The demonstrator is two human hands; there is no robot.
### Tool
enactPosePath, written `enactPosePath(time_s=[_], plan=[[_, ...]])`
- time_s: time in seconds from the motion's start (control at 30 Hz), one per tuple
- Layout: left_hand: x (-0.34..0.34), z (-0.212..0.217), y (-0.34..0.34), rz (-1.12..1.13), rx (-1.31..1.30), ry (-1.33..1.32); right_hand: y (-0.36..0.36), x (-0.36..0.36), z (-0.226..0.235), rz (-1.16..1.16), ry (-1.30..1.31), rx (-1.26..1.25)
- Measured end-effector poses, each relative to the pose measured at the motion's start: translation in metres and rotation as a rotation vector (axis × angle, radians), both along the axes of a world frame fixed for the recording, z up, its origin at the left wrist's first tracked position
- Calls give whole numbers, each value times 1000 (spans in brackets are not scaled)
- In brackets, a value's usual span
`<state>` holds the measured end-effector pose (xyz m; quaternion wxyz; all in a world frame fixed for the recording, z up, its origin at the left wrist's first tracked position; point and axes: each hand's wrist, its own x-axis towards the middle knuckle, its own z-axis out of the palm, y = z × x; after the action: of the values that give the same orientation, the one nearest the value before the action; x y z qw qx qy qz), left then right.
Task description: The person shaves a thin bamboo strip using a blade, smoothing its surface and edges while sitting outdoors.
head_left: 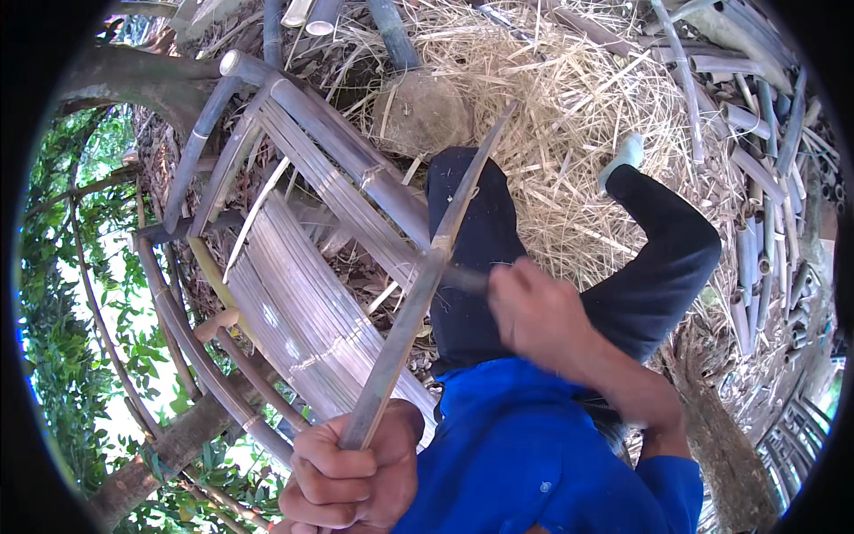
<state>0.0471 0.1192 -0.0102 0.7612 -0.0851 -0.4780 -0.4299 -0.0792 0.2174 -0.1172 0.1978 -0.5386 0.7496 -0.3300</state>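
A long split bamboo strip [391, 360] slants up and away across my lap, its far end tapering to a point. My left hand [360, 472] is closed round its near end, at the lower edge of the view. My right hand [538, 307], smeared by motion, is closed on a knife whose short dark blade [467, 279] points left and meets the strip about halfway along. The knife's handle is hidden in the fist. Beyond the blade, the strip passes over my dark-trousered leg [471, 205].
At the left stands a bamboo chair-like frame [320, 116] with a slatted panel [298, 303]. A round wood block [422, 111] sits ahead among pale shavings [551, 178]. Cut bamboo pieces [756, 178] pile up at the right, near a log [721, 436].
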Motion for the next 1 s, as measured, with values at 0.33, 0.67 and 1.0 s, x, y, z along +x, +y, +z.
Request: enactPosePath(time_s=[0.33, 0.67, 1.0], plan=[[-2, 1, -1, -76, -64, 7, -3, -25, -45, -120, 7, 34], [2, 1, -10, -38, -63, 35, -8, -28, -25, 16, 4, 57], [2, 2, -19, -55, -75, 40, -38, -72, -105, -51, 71, 137]])
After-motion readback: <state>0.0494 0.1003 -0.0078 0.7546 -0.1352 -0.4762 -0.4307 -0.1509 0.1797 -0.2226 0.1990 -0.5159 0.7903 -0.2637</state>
